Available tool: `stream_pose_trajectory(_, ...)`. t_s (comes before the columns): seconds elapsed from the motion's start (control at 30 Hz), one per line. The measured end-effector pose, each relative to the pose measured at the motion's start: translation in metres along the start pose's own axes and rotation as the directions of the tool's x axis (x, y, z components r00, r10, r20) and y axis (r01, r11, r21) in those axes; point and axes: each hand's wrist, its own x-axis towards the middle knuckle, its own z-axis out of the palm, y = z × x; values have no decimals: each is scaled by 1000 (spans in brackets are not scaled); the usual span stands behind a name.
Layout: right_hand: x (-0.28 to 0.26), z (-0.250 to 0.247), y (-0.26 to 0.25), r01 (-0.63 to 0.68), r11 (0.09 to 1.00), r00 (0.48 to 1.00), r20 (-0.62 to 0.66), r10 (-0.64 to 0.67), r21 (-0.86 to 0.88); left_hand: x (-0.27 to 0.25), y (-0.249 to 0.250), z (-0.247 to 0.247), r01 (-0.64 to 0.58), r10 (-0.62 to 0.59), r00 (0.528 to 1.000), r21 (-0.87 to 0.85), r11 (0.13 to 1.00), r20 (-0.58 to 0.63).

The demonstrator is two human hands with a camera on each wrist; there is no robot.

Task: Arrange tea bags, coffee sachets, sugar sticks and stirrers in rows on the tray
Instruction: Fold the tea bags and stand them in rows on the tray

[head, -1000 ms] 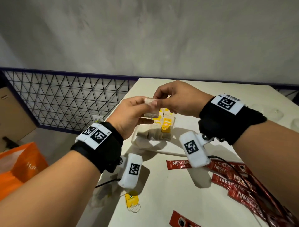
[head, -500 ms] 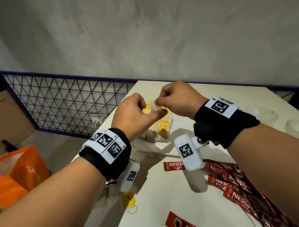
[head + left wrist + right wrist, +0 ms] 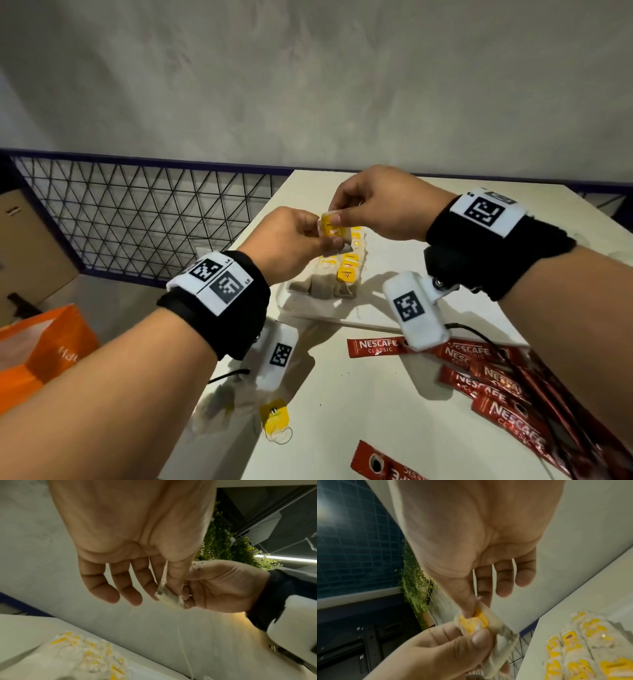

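The tea bag (image 3: pixel 331 229) is held in the air between both hands, above the far end of the tray (image 3: pixel 291 308). It is judged to be very light, limp and easily torn: thin paper, a fine thread and a small card tag. A gentle pinch at the tag or along the top seam is judged the best hold, since squeezing the pouch could burst it and the thread (image 3: pixel 183 646), seen hanging loose below, could catch on the bags already laid down.

From the left, the left hand (image 3: pixel 291 240) is seen pinching the lower part of the bag between thumb and forefinger, the other fingers loosely curled. At the middle, the bag is shown as a pale, crumpled pouch with a yellow tag (image 3: pixel 476 622) folded against it. To the right, the right hand (image 3: pixel 383 205) is seen gripping the upper edge at the tag with thumb and fingertip.

Below, a row of tea bags (image 3: pixel 339 274) with yellow tags is laid on the tray. Nearer, one loose tea bag (image 3: pixel 274 419) and red coffee sachets (image 3: pixel 479 370) are left on the tabletop (image 3: pixel 342 428).
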Motion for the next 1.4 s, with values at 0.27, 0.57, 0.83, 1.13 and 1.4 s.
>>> stream_pose_trajectory(0.27,1,9,16,-96,995,977,190,91,15,10,-8,-26,207,-272,960,495,844,63)
stream_pose_trajectory(0.57,18,48,40,-195,968,873,423,245,-158,22,-34,-18,215,-525,849,870,445,59)
stream_pose_trajectory(0.83,29,59,49,-167,938,906,329,268,-305,25,-40,-13,142,-523,849,920,366,77)
stream_pose_trajectory(1.13,27,64,43,-102,880,923,287,258,-463,21,-41,-18,161,-504,859,891,425,86)
stream_pose_trajectory(1.4,-9,66,-13,151,961,936,346,-63,-233,-29,-9,-56,47,-432,869,828,558,242)
